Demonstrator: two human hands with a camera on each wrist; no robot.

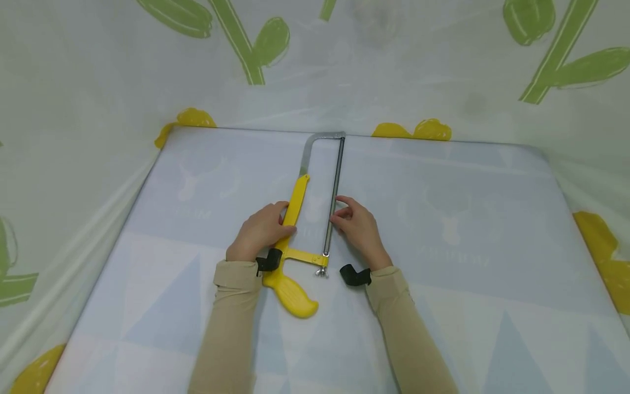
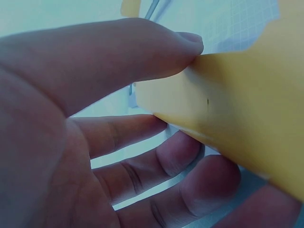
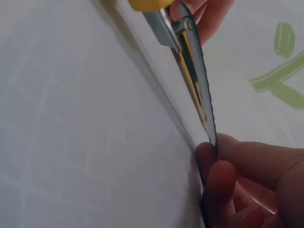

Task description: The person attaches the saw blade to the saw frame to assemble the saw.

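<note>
A hacksaw with a yellow frame point(image 1: 295, 205) and a yellow grip handle point(image 1: 295, 295) stretches away from me over the table. My left hand point(image 1: 262, 229) holds the yellow frame bar point(image 2: 228, 99), thumb on top and fingers curled beneath it. On the other side, my right hand point(image 1: 358, 225) pinches the toothed blade point(image 3: 207, 95) between thumb and fingers, around its middle. The blade runs from the grey front bow point(image 1: 307, 153) back to the yellow rear arm point(image 1: 305, 256), where a wing nut point(image 1: 321, 271) sits.
The table point(image 1: 467, 219) wears a pale cover with blue triangles. A white curtain point(image 1: 394, 71) with green leaves and yellow shapes surrounds its back and sides. Black camera mounts sit at both wrists.
</note>
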